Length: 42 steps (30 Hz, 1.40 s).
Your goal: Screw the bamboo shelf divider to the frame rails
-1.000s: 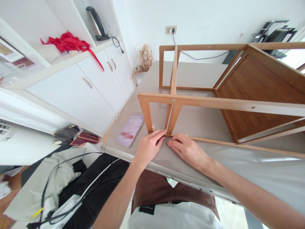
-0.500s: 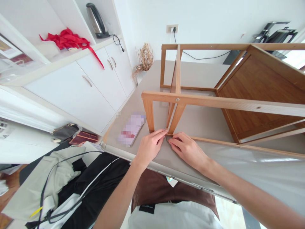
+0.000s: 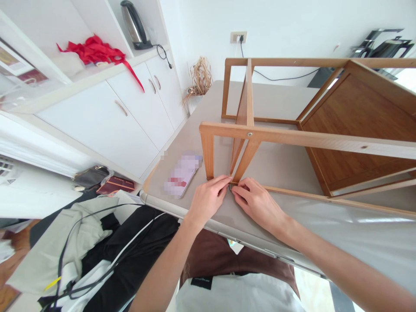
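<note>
A brown wooden rack (image 3: 289, 133) lies on its side on the table. My left hand (image 3: 209, 197) is closed, its fingertips pressed against the lower rail where a crosspiece meets it. Close beside it, my right hand (image 3: 256, 201) has its thumb and fingers pinched at a small metal hex key (image 3: 230, 187). Most of the key is hidden between my fingers, at the outer side of that lower joint. A bolt head (image 3: 249, 134) shows in the upper rail above.
A phone (image 3: 183, 175) lies left of my hands on the grey table (image 3: 276, 167). Clothes (image 3: 65, 242) and cables are heaped at lower left. White cabinets (image 3: 130, 117) carry a kettle (image 3: 134, 26) and red ribbon (image 3: 94, 51). Dried plants (image 3: 199, 78) stand behind the table.
The whole scene has shifted slightly rightward in the view. The metal key shows less between my fingers; both hands remain at the same joint.
</note>
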{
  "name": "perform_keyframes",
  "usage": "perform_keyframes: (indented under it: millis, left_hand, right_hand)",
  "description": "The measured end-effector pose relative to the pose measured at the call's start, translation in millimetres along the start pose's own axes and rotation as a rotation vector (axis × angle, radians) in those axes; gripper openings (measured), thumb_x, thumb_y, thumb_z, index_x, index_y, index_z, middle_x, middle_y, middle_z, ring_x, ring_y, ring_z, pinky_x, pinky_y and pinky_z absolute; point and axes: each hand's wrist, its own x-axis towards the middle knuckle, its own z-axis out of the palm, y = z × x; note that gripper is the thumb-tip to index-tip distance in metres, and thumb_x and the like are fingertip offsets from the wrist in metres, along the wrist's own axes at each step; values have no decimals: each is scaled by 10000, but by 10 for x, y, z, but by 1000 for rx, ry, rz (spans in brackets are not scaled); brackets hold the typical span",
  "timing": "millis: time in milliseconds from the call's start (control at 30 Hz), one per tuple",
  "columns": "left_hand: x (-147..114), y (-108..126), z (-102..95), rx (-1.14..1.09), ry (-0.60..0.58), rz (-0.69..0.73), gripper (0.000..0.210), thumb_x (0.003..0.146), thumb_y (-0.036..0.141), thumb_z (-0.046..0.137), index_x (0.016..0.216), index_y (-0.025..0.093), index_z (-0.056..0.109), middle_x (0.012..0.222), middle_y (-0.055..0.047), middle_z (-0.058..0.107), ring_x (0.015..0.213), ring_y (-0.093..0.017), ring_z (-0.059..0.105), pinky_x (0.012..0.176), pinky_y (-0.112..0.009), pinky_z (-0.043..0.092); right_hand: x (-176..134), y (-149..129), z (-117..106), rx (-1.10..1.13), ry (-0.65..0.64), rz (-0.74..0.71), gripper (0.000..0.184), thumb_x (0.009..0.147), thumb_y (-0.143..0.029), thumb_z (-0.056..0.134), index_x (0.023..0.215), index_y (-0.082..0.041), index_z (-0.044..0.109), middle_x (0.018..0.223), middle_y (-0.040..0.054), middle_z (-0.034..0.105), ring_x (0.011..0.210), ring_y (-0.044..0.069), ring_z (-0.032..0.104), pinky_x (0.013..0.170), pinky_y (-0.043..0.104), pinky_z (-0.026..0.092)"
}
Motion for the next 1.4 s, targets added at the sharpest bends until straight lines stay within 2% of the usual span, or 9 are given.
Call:
perform_keyframes:
  millis: [367,600,900,1200,1400]
  left_hand:
    - [-10,-17,8,-47,-16,-8,324,979,165,524,1237,292,672,1278,54,691,1076,-147,699,984,-281,550]
    - [-11,-6,5,-52,-11,-8,321,979,154,517,1228,290,667,1283,55,687,1097,-141,691,982,-286,554]
    - [-3,-1,-8,-59,-6,-5,321,977,158,515,1226,289,670,1274,42,693,1078,-148,697,982,-290,553]
    - [-9,19,-11,-12,-12,-27,294,990,210,506,1210,287,685,1253,26,703,1012,-158,719,889,-279,580]
    - [11,42,-40,21,-21,-5,319,998,185,482,1251,278,653,1280,7,691,1084,-161,699,934,-283,572]
  right_hand:
    - [43,-79,-23,-80,27,-5,183,968,-162,502,964,-164,686,946,86,575,861,190,545,756,322,501]
    - [0,-89,31,-212,101,13,161,978,-208,526,995,-184,684,899,47,627,811,175,548,743,314,444]
    - [-1,-104,27,-340,168,-48,181,957,-181,566,812,-184,675,741,22,644,753,177,530,707,330,363]
    - [-44,-65,47,-312,88,-29,169,976,-143,516,911,-187,666,861,43,663,828,187,540,773,325,390]
    - [-67,-64,22,-281,47,-32,176,977,-134,502,938,-196,662,904,56,661,856,196,529,782,334,408]
